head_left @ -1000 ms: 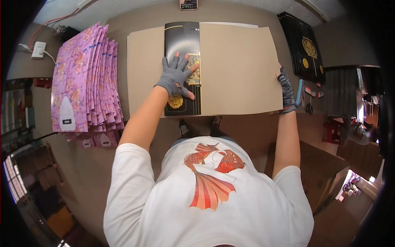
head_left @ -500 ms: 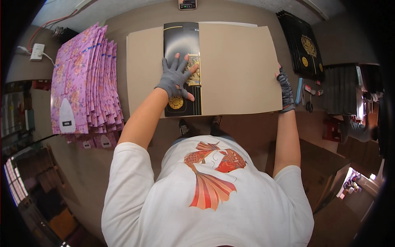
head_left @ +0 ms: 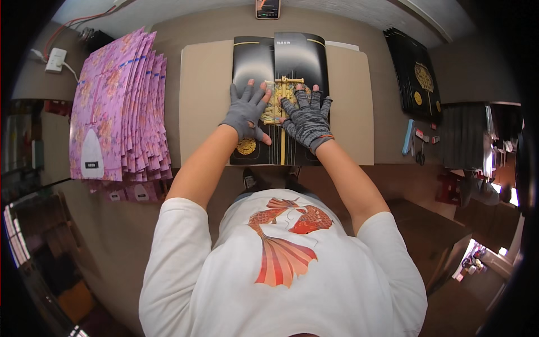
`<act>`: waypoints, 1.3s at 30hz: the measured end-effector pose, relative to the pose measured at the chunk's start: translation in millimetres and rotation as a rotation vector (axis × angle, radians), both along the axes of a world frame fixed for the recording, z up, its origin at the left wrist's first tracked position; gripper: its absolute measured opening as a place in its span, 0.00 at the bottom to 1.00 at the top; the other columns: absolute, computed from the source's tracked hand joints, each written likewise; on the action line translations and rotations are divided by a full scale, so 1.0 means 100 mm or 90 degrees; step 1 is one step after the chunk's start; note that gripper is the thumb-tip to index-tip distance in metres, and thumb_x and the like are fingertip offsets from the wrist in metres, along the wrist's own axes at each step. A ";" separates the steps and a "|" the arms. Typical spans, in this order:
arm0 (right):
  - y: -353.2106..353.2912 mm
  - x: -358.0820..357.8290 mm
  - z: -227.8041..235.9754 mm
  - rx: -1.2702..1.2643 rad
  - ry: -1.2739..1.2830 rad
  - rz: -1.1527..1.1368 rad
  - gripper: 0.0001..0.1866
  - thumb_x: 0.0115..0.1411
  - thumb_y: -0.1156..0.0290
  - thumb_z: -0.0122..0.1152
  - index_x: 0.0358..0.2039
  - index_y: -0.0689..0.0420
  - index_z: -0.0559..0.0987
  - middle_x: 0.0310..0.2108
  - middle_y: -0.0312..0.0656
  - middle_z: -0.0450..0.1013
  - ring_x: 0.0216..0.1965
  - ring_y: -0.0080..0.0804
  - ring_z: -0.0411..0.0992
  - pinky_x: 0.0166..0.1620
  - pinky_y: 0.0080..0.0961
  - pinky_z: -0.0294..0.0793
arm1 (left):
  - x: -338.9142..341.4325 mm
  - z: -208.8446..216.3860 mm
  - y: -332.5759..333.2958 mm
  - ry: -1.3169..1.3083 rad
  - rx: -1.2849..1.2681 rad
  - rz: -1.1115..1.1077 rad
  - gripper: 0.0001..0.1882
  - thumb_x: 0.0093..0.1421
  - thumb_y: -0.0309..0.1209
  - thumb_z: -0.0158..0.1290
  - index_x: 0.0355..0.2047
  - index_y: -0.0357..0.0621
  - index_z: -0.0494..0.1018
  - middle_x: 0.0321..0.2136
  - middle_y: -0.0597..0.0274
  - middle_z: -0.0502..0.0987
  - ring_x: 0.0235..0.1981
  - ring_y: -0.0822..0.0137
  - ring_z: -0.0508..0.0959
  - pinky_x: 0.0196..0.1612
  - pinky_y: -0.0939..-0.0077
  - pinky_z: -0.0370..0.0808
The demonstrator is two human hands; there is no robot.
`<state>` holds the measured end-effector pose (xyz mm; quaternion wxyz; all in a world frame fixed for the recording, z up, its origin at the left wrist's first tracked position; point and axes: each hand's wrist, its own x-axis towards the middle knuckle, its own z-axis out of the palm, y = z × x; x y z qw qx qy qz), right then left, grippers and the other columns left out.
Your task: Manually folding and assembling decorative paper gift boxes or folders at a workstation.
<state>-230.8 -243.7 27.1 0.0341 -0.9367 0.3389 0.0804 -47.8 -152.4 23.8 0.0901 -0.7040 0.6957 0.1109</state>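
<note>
A black printed sheet with gold ornament lies in front of me, its left panel (head_left: 252, 64) and right panel (head_left: 301, 53) folded inward and meeting near the middle. Under it spreads a flat tan sheet (head_left: 203, 101) of paper or card, showing on both sides. My left hand (head_left: 245, 114), in a grey fingerless glove, rests flat on the left panel with fingers spread. On the right panel lies my right hand (head_left: 307, 117), in a darker mottled glove, fingers apart and pressed down. Both palms cover part of the gold design.
A leaning stack of pink floral folders (head_left: 118, 106) stands at the left. At the far right lie black and gold folders (head_left: 414, 76), with a light blue tool (head_left: 407, 137) and scissors (head_left: 420, 154) below. A phone (head_left: 268, 8) stands at the back; a white power socket (head_left: 55, 60) is at far left.
My right hand has moved left from the tan sheet's right edge. The right flap is now folded over, showing its black and gold face. My left hand stays on the left panel.
</note>
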 end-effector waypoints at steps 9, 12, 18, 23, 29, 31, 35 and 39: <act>0.02 0.08 -0.01 0.000 0.087 0.021 0.34 0.61 0.35 0.45 0.67 0.28 0.61 0.73 0.47 0.41 0.72 0.61 0.34 0.65 0.71 0.28 | 0.05 -0.02 0.03 0.012 -0.022 -0.011 0.78 0.26 0.79 0.55 0.71 0.43 0.46 0.72 0.52 0.45 0.72 0.44 0.39 0.64 0.28 0.36; 0.02 0.08 -0.02 -0.003 0.096 0.022 0.35 0.61 0.35 0.46 0.67 0.28 0.61 0.73 0.46 0.42 0.72 0.61 0.34 0.65 0.71 0.28 | 0.04 0.02 0.03 -0.001 0.010 -0.017 0.78 0.26 0.79 0.55 0.71 0.43 0.46 0.72 0.52 0.45 0.72 0.45 0.38 0.64 0.28 0.36; 0.02 0.06 -0.02 0.000 0.085 0.026 0.34 0.61 0.35 0.46 0.67 0.28 0.61 0.73 0.46 0.42 0.72 0.61 0.35 0.65 0.71 0.29 | 0.04 0.03 0.03 0.003 0.023 -0.013 0.78 0.26 0.79 0.56 0.71 0.42 0.44 0.72 0.52 0.43 0.73 0.45 0.37 0.64 0.29 0.36; 0.01 0.06 -0.04 -0.003 0.093 0.032 0.35 0.61 0.35 0.46 0.68 0.28 0.60 0.73 0.47 0.43 0.72 0.61 0.37 0.65 0.69 0.31 | 0.03 0.05 0.02 -0.002 0.040 -0.006 0.77 0.27 0.77 0.58 0.72 0.48 0.43 0.72 0.52 0.42 0.73 0.44 0.37 0.64 0.28 0.35; -0.07 0.02 -0.13 0.032 0.061 0.013 0.42 0.60 0.35 0.46 0.70 0.41 0.56 0.73 0.48 0.41 0.73 0.59 0.34 0.67 0.66 0.28 | -0.02 0.17 -0.08 0.076 0.031 0.037 0.67 0.31 0.76 0.58 0.70 0.59 0.52 0.71 0.52 0.47 0.72 0.45 0.40 0.63 0.23 0.34; -0.09 0.04 -0.16 0.038 0.057 0.013 0.43 0.61 0.35 0.45 0.71 0.44 0.54 0.73 0.48 0.41 0.73 0.57 0.34 0.67 0.66 0.28 | -0.07 0.08 -0.12 0.047 0.017 0.052 0.64 0.34 0.75 0.57 0.69 0.58 0.55 0.71 0.52 0.49 0.72 0.45 0.41 0.63 0.23 0.34; -0.29 0.02 -0.35 0.051 0.014 -0.004 0.46 0.61 0.38 0.48 0.71 0.52 0.52 0.73 0.51 0.41 0.73 0.53 0.36 0.69 0.59 0.30 | -0.26 0.21 -0.30 -0.020 0.062 0.042 0.55 0.42 0.67 0.59 0.66 0.50 0.60 0.70 0.54 0.52 0.72 0.48 0.45 0.64 0.24 0.35; -0.88 0.21 -0.49 -0.018 -0.046 -0.046 0.45 0.61 0.42 0.51 0.70 0.56 0.53 0.72 0.55 0.43 0.73 0.53 0.38 0.70 0.54 0.34 | -0.46 0.08 -0.42 -0.037 0.083 0.052 0.42 0.47 0.52 0.63 0.60 0.43 0.68 0.67 0.48 0.57 0.70 0.50 0.51 0.65 0.27 0.37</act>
